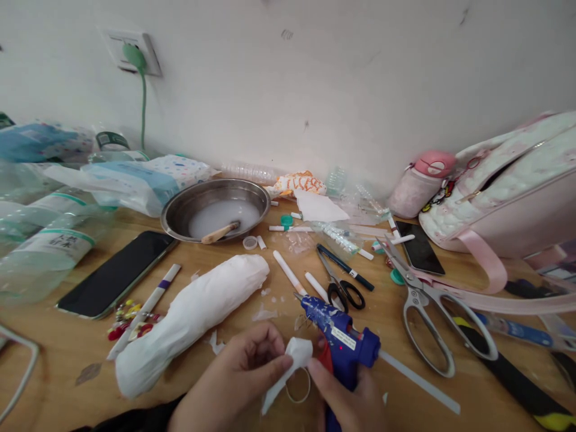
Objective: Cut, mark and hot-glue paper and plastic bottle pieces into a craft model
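My left hand (238,375) pinches a small folded strip of white paper (299,350) between thumb and fingers. Fingers of my right hand (355,399) wrap round the handle of a blue hot glue gun (330,324), and one fingertip reaches the paper's edge. The gun's nozzle points up and left, and a clear glue stick (420,383) sticks out of its back. Beneath the paper a thin pale ring (298,385) shows. A long white-wrapped form (193,318) lies left of my hands.
Behind stands a metal bowl (216,210) of cloudy liquid with a wooden-handled brush (220,232). Large scissors (425,294), small black scissors (339,282) and a cutter (517,384) lie rightward. A phone (119,273) and plastic bottles (54,246) are left; a backpack (508,192) stands right.
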Tool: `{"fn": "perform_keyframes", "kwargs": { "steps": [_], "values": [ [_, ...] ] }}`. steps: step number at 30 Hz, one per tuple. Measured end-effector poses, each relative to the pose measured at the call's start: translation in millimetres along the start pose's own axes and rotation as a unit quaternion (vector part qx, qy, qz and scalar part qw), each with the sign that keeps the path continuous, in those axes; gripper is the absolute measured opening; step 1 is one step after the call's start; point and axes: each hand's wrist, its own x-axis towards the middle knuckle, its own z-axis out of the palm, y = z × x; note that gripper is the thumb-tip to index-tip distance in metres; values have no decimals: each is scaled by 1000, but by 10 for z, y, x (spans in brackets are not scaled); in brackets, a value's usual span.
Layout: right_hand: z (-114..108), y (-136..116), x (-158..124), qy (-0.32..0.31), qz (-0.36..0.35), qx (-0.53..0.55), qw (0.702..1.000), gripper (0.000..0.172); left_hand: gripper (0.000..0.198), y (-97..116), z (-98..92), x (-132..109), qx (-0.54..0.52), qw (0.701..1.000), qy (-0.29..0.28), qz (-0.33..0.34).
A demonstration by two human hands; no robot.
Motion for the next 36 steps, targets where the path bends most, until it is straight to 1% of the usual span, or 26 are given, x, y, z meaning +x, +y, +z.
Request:
{"fn": "perform_keyframes", "kwargs": {
  "steps": [2,4,7,10,13,15,17,21,27,30,33,36],
  "values": [
    [-69,-17,28,17,14,13,1000,47,34,65,-49,21,-27,999,29,3],
    [-149,-35,72,7,18,29,999,48,28,123,-100,23,-64,997,46,1],
    [-233,-35,142,-59,8,93,994,50,18,169,-143,-9,-137,989,35,-29],
    [-251,-4,174,-137,13,176,975,50,12,174,-141,-51,-190,980,21,-64],
    [-236,14,175,-173,32,209,962,43,10,172,-127,-66,-196,978,10,-75],
    [-226,12,181,-174,30,223,959,36,9,180,-123,-62,-192,978,12,-81],
    [-219,7,194,-162,17,236,958,32,9,192,-121,-58,-191,978,20,-86],
    [-204,18,214,-146,10,236,961,32,10,192,-115,-60,-202,975,16,-90],
    [-197,24,188,-150,2,204,967,27,7,173,-99,-62,-201,975,-7,-96],
    [-204,5,185,-146,5,181,973,28,7,173,-96,-65,-207,973,-7,-101],
    [-202,1,190,-136,3,168,976,30,8,162,-100,-71,-216,971,8,-98],
    [-187,16,203,-125,-1,174,977,34,8,167,-100,-76,-214,970,24,-110]
  ]
}}
